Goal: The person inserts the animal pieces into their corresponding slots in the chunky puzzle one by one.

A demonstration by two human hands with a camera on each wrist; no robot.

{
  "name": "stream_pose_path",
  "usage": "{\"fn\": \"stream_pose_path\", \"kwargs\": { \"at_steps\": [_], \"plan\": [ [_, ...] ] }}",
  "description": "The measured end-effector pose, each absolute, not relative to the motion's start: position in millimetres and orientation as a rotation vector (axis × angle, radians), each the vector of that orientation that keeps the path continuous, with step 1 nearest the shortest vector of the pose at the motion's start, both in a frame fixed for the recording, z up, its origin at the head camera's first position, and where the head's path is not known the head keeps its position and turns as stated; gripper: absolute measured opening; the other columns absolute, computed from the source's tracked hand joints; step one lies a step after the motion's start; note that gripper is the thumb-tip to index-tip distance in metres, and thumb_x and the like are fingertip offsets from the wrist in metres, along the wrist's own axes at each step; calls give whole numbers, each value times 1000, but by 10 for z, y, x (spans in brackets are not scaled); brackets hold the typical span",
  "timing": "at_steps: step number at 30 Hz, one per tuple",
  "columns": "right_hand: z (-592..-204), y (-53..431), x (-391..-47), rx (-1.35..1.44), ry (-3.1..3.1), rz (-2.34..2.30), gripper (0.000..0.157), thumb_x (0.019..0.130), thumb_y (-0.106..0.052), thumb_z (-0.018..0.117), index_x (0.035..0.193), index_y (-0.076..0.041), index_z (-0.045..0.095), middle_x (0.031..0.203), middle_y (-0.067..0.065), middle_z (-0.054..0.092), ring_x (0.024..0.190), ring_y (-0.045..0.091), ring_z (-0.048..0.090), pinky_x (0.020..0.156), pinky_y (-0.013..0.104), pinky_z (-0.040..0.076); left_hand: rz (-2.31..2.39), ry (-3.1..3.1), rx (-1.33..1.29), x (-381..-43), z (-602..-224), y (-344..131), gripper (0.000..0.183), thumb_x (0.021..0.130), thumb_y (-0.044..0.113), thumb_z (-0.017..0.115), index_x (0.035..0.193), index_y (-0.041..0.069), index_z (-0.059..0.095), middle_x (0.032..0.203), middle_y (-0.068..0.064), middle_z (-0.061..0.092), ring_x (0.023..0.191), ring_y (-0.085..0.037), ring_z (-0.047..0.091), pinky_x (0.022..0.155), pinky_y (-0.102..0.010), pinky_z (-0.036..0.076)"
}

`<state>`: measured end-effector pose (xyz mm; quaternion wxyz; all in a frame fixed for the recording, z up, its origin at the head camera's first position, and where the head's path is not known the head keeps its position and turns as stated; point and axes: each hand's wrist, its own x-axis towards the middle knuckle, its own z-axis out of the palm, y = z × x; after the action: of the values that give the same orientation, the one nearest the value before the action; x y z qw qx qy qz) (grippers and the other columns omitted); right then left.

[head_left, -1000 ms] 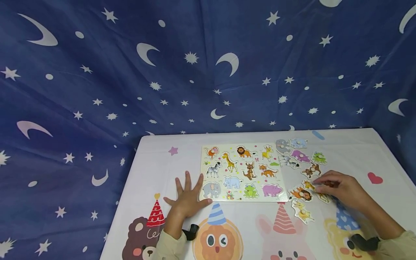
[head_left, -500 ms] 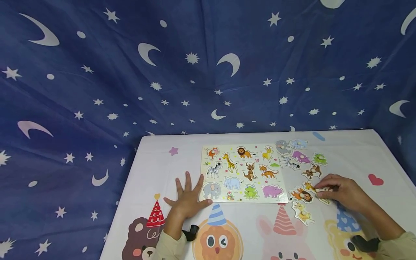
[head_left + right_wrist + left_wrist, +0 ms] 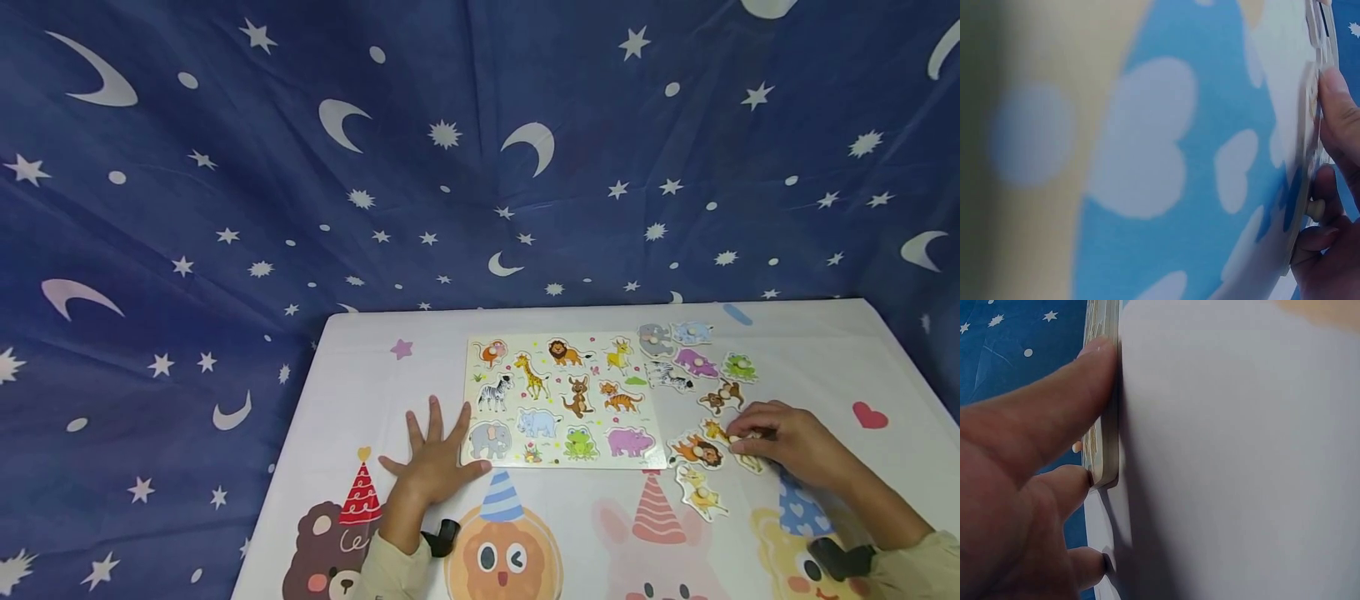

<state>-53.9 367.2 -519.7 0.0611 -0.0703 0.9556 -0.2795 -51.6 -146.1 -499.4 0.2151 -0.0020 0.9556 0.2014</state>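
Note:
My left hand (image 3: 433,468) lies with fingers spread at the near left corner of the animal puzzle board (image 3: 558,457). In the left wrist view its thumb (image 3: 1075,381) presses along the board's edge. To the right of the board my right hand (image 3: 787,437) pinches at the middle of a giraffe puzzle piece (image 3: 717,430) with thumb and curled fingers, covering much of it. Another piece shows partly beneath that hand. The right wrist view has a small wooden knob (image 3: 1315,210) close to the fingers. A lion piece (image 3: 697,451) lies just left of the giraffe.
Loose knobbed pieces lie right of the board: an elephant (image 3: 656,335), a hippo (image 3: 694,363), a frog (image 3: 740,367), a zebra (image 3: 667,377), a kangaroo (image 3: 722,397) and a deer (image 3: 703,497), among several. The monkey piece (image 3: 492,352) sits in the board. A starry curtain (image 3: 420,167) hangs behind.
My right hand has lowered slightly over the giraffe piece, and its fingers have drawn closer together. My left hand has kept its place on the board's corner.

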Motion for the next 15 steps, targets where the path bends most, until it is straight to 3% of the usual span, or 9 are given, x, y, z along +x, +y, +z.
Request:
{"fn": "stream_pose_path", "kwargs": {
  "at_steps": [7,15],
  "plan": [
    [-5199,3679,-554,-228,2894,-850,19,76,-26,90,90,-24,78,89,-11,68,80,-5,54,69,5,46,576,2650,2,-514,-4985,-1461,95,84,61,72,163,37,24,173,-14,-8,153,-55,-15,87,-98,-6],
    [-5179,3655,-556,-183,2941,-873,21,77,-23,89,94,-18,77,84,-6,62,73,1,49,59,15,42,560,2656,-6,-514,-5002,-1471,95,84,61,72,163,37,24,173,-14,-8,153,-55,-15,87,-98,-6]
  ]
}}
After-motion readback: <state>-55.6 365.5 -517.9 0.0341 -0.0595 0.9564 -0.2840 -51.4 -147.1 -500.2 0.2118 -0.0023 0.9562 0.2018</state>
